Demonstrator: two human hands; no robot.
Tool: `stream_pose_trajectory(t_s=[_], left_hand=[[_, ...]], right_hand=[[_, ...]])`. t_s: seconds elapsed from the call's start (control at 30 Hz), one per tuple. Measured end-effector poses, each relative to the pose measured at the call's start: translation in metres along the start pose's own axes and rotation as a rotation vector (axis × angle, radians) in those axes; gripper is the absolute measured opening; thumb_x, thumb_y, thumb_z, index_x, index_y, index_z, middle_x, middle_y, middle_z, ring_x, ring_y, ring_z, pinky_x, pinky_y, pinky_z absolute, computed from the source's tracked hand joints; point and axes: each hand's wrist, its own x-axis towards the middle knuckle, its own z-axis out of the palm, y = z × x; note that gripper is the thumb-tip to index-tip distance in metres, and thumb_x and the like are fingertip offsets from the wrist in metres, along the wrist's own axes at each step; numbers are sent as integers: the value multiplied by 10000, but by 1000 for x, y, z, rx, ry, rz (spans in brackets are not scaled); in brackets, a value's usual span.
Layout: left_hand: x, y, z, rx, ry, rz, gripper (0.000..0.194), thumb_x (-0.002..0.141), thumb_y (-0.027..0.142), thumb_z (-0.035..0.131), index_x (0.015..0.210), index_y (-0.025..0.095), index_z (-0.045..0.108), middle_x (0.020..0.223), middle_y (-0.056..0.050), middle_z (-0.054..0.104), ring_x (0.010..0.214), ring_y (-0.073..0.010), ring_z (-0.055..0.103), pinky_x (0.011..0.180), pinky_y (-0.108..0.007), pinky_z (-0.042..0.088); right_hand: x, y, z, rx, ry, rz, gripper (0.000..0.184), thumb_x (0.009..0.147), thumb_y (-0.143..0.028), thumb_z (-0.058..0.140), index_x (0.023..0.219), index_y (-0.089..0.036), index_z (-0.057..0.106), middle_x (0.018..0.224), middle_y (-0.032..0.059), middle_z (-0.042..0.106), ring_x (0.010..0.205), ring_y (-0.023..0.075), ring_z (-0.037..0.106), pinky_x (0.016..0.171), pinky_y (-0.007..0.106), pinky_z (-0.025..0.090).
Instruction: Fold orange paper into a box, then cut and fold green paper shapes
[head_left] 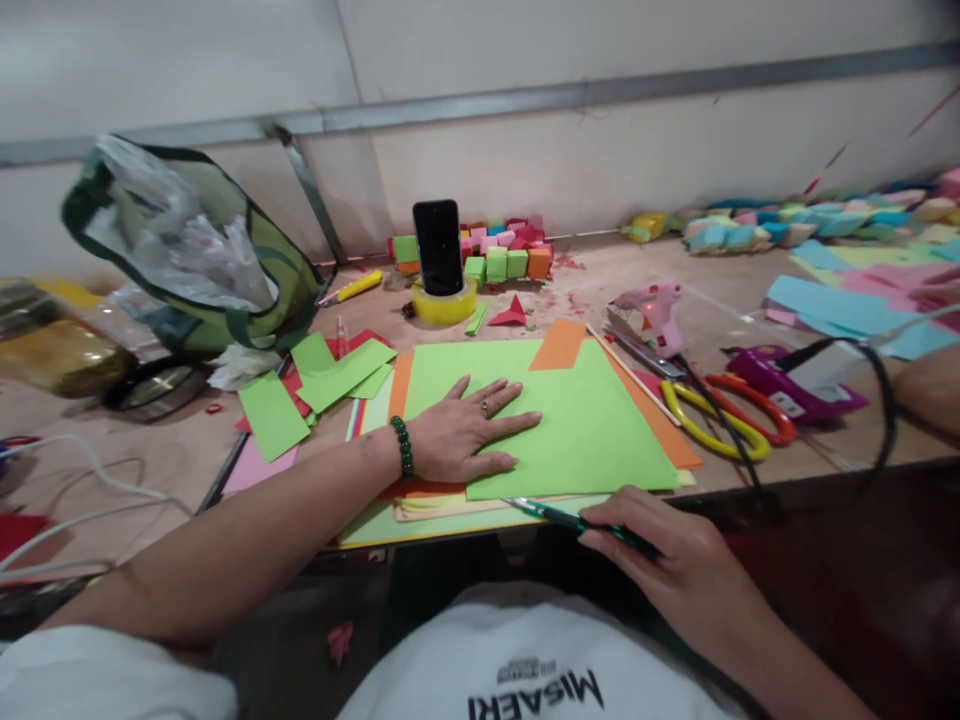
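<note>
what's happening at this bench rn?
The left hand lies flat, fingers spread, on a large green paper sheet. The right hand holds a green pen-like tool, its tip at the sheet's near edge. An orange paper strip lies on the sheet's far side.

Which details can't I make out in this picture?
All in the head view:
- Number of sheets in the stack: covered by the top green sheet.
- Rear end of the slim green tool: hidden by the right hand.
- Bottom of the green bag: hidden by the plastic inside.
- Rest of the other person's arm: cut off by the right edge.
- Small print above the shirt lettering: too small, blurred.
</note>
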Motion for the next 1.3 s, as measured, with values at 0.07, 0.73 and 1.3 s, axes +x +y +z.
stream_pose_trajectory(t_s=[0.07, 0.73, 1.3], left_hand=[[0, 0, 0, 2, 0, 3, 617, 922, 572, 332, 1473, 318, 219, 1570, -124, 113, 1427, -357, 129, 1059, -675, 78], [1, -1, 1, 35, -14, 1, 628, 917, 591, 314, 1475, 326, 200, 1569, -141, 106, 1437, -328, 109, 1058, -667, 99], [-2, -1, 2, 3, 24, 23, 747, 844, 666, 419, 1476, 325, 215, 1559, -158, 132, 1405, -400, 184, 1057, -680, 123]], right_hand=[[0, -1, 1, 5, -13, 4, 74, 887, -254, 568, 875, -227, 637, 748, -6, 651, 664, 120, 644, 602, 208, 488], [9, -11, 10, 27, -23, -55, 65, 883, -216, 572, 852, -205, 628, 719, -9, 630, 638, 110, 621, 590, 210, 451], [11, -23, -19, 126, 14, -21, 70, 871, -239, 580, 890, -218, 644, 771, 1, 662, 719, 123, 637, 649, 210, 490]])
